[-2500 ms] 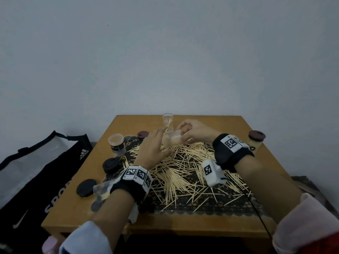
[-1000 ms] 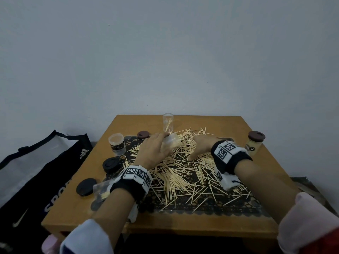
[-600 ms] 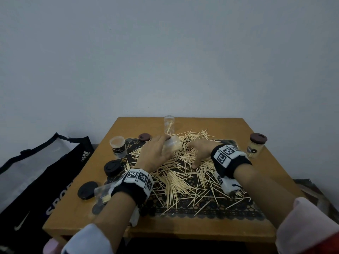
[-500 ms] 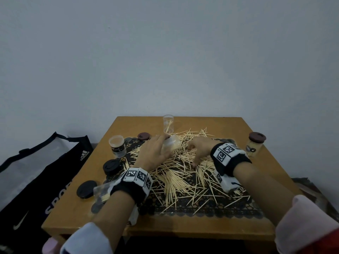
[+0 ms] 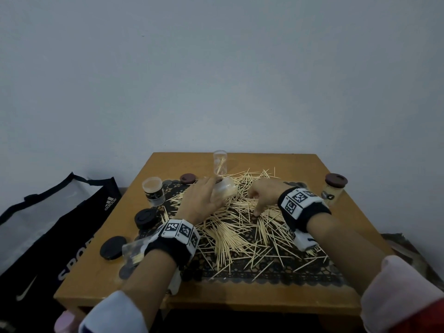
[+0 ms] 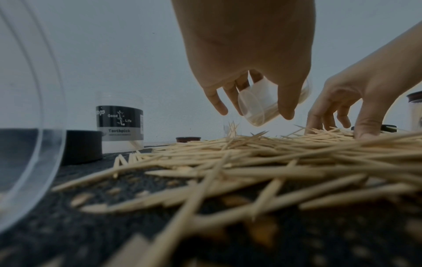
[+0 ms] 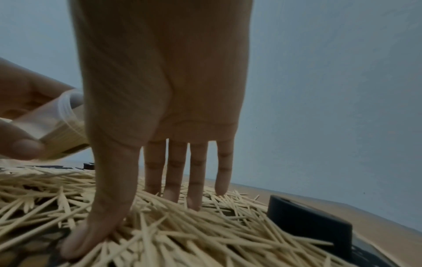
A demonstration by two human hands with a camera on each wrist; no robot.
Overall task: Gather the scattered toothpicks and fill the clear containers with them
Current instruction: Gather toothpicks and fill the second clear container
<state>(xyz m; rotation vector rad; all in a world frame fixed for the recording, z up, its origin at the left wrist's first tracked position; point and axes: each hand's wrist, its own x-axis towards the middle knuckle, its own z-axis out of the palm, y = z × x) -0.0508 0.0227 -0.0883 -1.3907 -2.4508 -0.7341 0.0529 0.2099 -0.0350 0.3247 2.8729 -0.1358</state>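
L hand (image 5: 201, 203) gripping; R hand (image 5: 263, 195) splayed, fingertips down

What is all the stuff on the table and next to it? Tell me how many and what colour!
toothpicks: many, pale wood, scattered over mat
mat: one, black lace, on table
table: one, brown wood
held container: one, clear, tilted, part-filled
open containers: two, clear, far edge, labelled one left
capped container: one, brown lid, right
loose lids: brown; black
bag: one, black, beside table
left hand: grips held container
right hand: fingers on toothpicks
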